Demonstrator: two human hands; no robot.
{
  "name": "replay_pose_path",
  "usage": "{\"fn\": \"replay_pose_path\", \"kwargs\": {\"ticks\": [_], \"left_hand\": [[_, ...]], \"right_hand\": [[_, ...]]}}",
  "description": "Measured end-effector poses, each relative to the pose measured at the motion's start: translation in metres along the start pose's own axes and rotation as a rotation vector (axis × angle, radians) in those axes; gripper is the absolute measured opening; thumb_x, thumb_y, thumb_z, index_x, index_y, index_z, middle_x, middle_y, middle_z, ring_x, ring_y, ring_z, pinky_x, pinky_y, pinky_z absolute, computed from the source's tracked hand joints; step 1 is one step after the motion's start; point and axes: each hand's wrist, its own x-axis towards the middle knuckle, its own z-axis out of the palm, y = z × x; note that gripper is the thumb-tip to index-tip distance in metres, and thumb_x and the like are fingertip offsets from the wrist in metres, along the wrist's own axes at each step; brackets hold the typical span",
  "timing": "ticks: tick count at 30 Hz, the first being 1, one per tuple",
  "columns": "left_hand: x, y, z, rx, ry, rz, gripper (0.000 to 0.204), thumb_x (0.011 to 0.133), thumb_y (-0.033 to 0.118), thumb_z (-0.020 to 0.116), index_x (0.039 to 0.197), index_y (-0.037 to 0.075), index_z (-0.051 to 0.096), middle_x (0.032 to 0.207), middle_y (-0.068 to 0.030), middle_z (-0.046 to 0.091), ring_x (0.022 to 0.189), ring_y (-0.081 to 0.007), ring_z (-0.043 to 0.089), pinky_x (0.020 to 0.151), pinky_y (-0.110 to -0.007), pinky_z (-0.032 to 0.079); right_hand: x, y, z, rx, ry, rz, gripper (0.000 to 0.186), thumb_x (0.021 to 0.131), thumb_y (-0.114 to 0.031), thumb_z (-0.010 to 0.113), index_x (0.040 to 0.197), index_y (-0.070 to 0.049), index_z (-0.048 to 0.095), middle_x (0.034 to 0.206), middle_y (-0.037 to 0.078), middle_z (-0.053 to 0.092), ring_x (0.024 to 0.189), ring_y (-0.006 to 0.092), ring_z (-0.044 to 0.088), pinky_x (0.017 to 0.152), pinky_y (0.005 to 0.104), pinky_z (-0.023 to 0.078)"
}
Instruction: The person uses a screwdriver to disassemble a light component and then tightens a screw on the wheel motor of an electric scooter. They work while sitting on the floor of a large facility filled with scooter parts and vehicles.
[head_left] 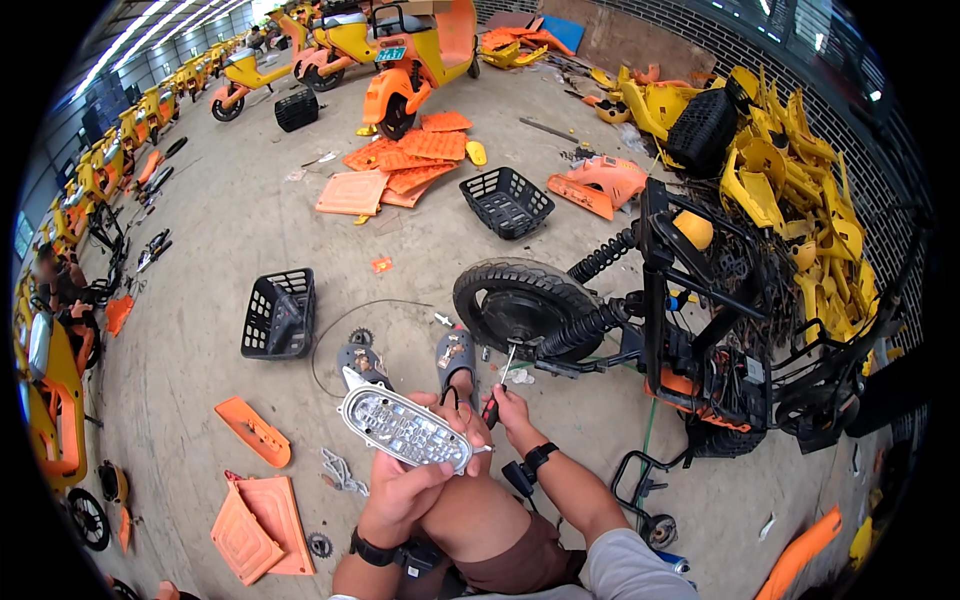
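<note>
My left hand (408, 490) grips a silver, long oval metal casing (405, 428), tilted in front of my knees. Its shiny inner side, with many small raised shapes, faces up, and small lugs stick out along its rim. My right hand (512, 412) is closed around the dark handle of a screwdriver (507, 370). The thin metal shaft points away from me toward the wheel (520, 305) of a stripped scooter frame; I cannot tell whether its tip touches anything. A short black cable (449, 392) curves up behind the casing.
On the right stands the bare scooter frame (655, 300), with a pile of yellow panels (785, 180) beyond. Black baskets (280, 315) and orange panels (265, 525) lie about the concrete floor. Yellow-orange scooters (420, 65) stand farther back. Another person (65, 280) is at the far left.
</note>
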Motion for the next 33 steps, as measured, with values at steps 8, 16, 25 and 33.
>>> {"fn": "replay_pose_path", "kwargs": {"ticks": [8, 16, 25, 33], "left_hand": [[-0.001, 0.001, 0.001, 0.001, -0.001, -0.001, 0.072, 0.071, -0.016, 0.059, 0.135, 0.01, 0.038, 0.11, -0.0172, 0.055, 0.107, -0.0367, 0.058, 0.074, -0.046, 0.054], [-0.001, -0.001, 0.002, 0.0, 0.017, 0.001, 0.072, 0.071, -0.016, 0.058, 0.135, 0.01, 0.039, 0.111, -0.0178, 0.055, 0.106, -0.0367, 0.058, 0.074, -0.046, 0.054], [0.001, -0.003, -0.001, 0.017, 0.009, -0.003, 0.071, 0.071, -0.015, 0.059, 0.134, 0.011, 0.04, 0.11, -0.0173, 0.055, 0.106, -0.0368, 0.058, 0.073, -0.046, 0.054], [-0.002, 0.0, 0.0, 0.034, 0.041, 0.003, 0.071, 0.071, -0.014, 0.061, 0.134, 0.011, 0.04, 0.11, -0.0171, 0.056, 0.105, -0.0368, 0.059, 0.072, -0.046, 0.055]], "right_hand": [[0.014, 0.006, 0.001, -0.083, 0.069, -0.02, 0.037, 0.096, -0.034, 0.066, 0.085, 0.001, 0.069, 0.081, 0.007, 0.071, 0.068, 0.0131, 0.065, 0.063, 0.03, 0.053], [0.007, -0.002, 0.004, -0.02, 0.009, 0.016, 0.034, 0.095, -0.032, 0.068, 0.085, 0.001, 0.07, 0.079, 0.005, 0.07, 0.067, 0.0129, 0.064, 0.061, 0.0289, 0.053], [0.014, 0.0, 0.003, -0.08, 0.025, -0.025, 0.035, 0.095, -0.034, 0.067, 0.089, 0.001, 0.07, 0.077, 0.004, 0.069, 0.064, 0.0127, 0.064, 0.059, 0.0288, 0.054], [0.002, -0.009, 0.012, -0.042, 0.019, -0.001, 0.035, 0.097, -0.032, 0.065, 0.086, 0.002, 0.068, 0.075, 0.007, 0.067, 0.06, 0.0167, 0.064, 0.057, 0.0312, 0.055]]}}
